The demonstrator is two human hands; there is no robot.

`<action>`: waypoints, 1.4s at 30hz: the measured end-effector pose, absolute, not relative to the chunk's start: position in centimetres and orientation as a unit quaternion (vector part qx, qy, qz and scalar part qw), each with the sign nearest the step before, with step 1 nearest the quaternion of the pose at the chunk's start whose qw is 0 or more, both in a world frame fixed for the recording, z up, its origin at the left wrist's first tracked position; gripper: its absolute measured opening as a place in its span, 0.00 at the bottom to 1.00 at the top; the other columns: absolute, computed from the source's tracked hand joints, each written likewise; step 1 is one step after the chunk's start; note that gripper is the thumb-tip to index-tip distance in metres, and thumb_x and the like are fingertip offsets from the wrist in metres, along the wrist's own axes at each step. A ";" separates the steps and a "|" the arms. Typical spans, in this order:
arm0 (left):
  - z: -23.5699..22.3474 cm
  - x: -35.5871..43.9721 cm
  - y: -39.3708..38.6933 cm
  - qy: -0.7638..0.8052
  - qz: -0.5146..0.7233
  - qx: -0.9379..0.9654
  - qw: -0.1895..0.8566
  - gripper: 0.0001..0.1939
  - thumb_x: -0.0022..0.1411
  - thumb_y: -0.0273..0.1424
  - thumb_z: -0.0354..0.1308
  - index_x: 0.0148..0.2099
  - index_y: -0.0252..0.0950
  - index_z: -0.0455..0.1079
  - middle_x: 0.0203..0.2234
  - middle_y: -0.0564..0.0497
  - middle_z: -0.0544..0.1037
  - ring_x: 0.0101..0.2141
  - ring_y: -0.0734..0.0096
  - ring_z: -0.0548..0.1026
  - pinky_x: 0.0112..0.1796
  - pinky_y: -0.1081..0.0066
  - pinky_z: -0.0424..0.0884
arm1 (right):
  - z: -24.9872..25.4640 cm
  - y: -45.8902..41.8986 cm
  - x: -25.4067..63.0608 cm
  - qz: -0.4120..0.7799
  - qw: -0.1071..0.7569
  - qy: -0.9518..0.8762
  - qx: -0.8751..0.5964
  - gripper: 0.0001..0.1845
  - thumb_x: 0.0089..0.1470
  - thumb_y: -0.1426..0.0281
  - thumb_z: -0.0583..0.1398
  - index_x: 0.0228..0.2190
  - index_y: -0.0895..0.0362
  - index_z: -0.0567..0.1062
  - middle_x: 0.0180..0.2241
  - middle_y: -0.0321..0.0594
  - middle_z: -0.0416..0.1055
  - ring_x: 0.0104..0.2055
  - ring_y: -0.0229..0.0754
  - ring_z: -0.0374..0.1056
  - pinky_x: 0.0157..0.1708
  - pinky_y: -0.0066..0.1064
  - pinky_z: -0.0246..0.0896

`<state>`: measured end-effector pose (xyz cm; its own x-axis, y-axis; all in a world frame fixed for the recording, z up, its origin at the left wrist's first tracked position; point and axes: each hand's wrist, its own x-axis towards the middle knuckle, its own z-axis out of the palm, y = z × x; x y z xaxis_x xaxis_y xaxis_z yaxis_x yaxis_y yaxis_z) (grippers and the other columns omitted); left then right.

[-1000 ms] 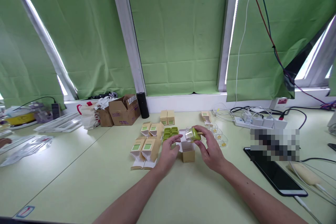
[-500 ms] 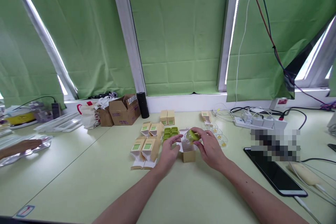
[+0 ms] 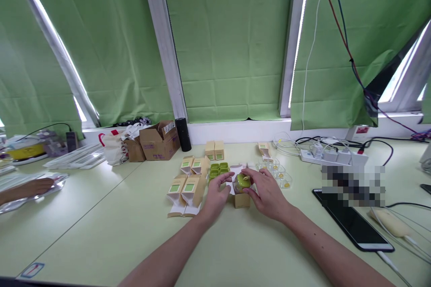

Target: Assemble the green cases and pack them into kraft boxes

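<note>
My right hand (image 3: 267,193) is closed around the green lid of a small clear jar (image 3: 243,183). The jar is at the mouth of a small kraft cardboard box (image 3: 242,200) with white inner flaps. My left hand (image 3: 216,195) steadies the left side of this box, thumb and fingertips at its flap. Just beyond that hand are several green-lidded jars (image 3: 218,169) in a cluster. Left of them lie several opened kraft boxes (image 3: 189,188) with green labels. Clear pieces with yellow centres (image 3: 284,180) rest beyond my right hand.
Two kraft boxes (image 3: 214,150) stand at the back, near a black cylinder (image 3: 182,134) and a large carton (image 3: 160,141). On the right are a phone (image 3: 352,219), cables and a power strip (image 3: 333,157). Another person's hand (image 3: 37,187) rests on clear plastic packaging at far left.
My right hand has lowered the jar to the box opening and turned it more upright, its lid now facing up. My left hand has stayed in place.
</note>
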<state>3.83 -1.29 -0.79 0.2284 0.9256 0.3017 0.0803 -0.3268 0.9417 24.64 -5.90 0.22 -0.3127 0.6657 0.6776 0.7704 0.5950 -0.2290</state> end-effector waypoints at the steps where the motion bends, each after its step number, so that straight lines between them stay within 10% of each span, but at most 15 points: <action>1: -0.8 3.8 -1.3 0.387 0.488 0.653 0.431 0.27 0.53 0.25 0.58 0.55 0.33 0.79 0.48 0.41 0.81 0.52 0.54 0.76 0.55 0.59 0.71 | 0.3 -6.0 24.6 -0.066 0.383 -0.808 -0.443 0.21 0.66 0.71 0.56 0.59 0.55 0.64 0.53 0.50 0.78 0.44 0.51 0.77 0.52 0.46 0.58; 18: -0.9 3.9 -1.2 0.386 0.491 0.656 0.424 0.27 0.50 0.23 0.57 0.53 0.33 0.80 0.49 0.41 0.82 0.51 0.56 0.77 0.57 0.59 0.71 | 0.3 -6.3 24.0 0.015 0.397 -0.807 -0.438 0.04 0.68 0.68 0.55 0.43 0.52 0.70 0.42 0.42 0.77 0.40 0.48 0.69 0.43 0.41 0.59; 42: -1.1 4.0 -1.5 0.379 0.493 0.660 0.421 0.25 0.54 0.24 0.57 0.54 0.35 0.80 0.46 0.43 0.81 0.52 0.55 0.76 0.60 0.58 0.67 | -1.0 -4.9 23.4 0.170 0.486 -0.724 -0.459 0.10 0.62 0.70 0.60 0.29 0.53 0.78 0.39 0.43 0.69 0.39 0.45 0.70 0.37 0.36 0.69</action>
